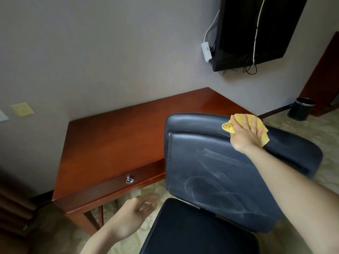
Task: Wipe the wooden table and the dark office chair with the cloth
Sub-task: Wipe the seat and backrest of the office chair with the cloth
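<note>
Right hand (245, 133): fingers straight, palm flat, pressing yellow cloth (228, 126) onto top edge of dark office chair (211, 171) backrest. Left hand (135, 209): blurred, beside chair seat, fingers loosely curled, grasping nothing. Cloth bunched, partly hidden under palm.

Judgement: cloth soft, light, limp, likely to ruck when pushed. Best controlled with flat palm over bunched middle. Chair upholstery smooth, streaks visible on backrest. Chair may shift under pressure.

Wooden table (119, 134) just behind chair. Bin (300, 109) beyond chair, near wall.
</note>
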Motion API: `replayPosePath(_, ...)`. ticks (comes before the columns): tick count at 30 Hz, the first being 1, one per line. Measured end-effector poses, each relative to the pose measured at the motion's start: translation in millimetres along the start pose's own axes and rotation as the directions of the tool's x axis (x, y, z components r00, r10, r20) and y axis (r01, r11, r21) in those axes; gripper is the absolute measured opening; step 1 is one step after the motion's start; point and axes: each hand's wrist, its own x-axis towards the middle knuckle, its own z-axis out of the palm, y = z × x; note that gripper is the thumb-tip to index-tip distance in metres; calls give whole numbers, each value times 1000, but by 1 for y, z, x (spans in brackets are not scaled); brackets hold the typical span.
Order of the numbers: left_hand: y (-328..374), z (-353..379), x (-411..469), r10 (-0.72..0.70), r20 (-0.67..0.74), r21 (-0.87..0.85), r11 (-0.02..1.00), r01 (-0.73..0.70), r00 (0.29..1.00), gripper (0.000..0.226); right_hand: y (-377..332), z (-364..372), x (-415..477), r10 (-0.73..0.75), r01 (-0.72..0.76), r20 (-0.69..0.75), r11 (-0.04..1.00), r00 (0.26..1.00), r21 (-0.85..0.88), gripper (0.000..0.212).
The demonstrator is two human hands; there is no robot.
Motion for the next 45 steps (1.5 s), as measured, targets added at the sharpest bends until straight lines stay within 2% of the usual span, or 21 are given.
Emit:
replayPosePath(5,-3,-36,34,70,-1,12,998,-70,998,22,-58,11,15,-40,40,-28,999,999,-3,65)
replayPosePath(15,1,-78,112,202,-29,111,974,-198,979,32,-83,24,28,-88,76,-118,992,989,-102,56)
replayPosePath(19,20,-73,162,265,-89,179,952,-246,960,52,-83,21,28,-102,86,-108,986,989,-143,56)
replayPosePath(22,39,-64,196,257,-134,241,945,-221,957,65,-86,17,22,-142,122,-98,975,985,-187,57)
replayPosePath(28,66,-42,253,246,-60,500,846,-184,968,85,-82,15,20,-190,159,-140,965,972,-206,56)
replayPosePath(30,62,-41,264,270,-88,541,821,-181,959,89,-81,14,21,-201,173,-134,965,970,-197,57)
replayPosePath(33,53,-46,272,377,-228,532,821,-209,898,79,-82,13,22,-232,214,-121,966,965,-142,59)
replayPosePath(37,61,-33,271,353,-414,358,910,-207,839,63,-75,14,21,-301,288,-139,952,943,-105,62)
replayPosePath(45,43,-54,225,221,-465,427,904,-2,857,62,-101,19,5,-464,456,-105,885,879,-99,63)
